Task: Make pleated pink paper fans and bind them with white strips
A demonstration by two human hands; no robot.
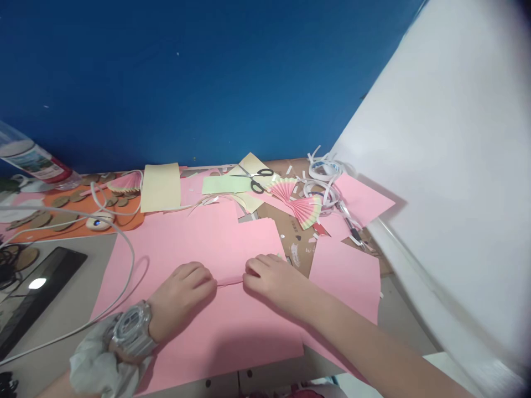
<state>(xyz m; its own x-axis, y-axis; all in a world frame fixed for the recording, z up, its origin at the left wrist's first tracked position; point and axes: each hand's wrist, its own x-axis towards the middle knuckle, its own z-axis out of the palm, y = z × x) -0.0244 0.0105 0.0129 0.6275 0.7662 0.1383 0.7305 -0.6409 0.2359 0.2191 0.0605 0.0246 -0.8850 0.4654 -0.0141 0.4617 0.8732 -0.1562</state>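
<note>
Both hands are working close to the front edge of the table (78,298): the left hand (185,296) is pinching one end of a narrow pink strip (230,281), and the right hand (269,276) is gripping the other, fingers curling tight. The strip is stretching between them over a large pink sheet (232,337), which is reaching toward that front edge. A clear watch (131,325) is circling the left wrist, a pale scrunchie (103,356) sitting just behind it. Toward the back edge, scissors (252,176) are lying open across a green paper (226,184), with a pleated pink fan (306,210) spreading to their right. White strips (326,194) are tangling near the back right corner. Over at the back left, a bottle (39,163) is tilting above an orange sheet (128,222), and a black device (50,282) is lying by the left edge.
</note>
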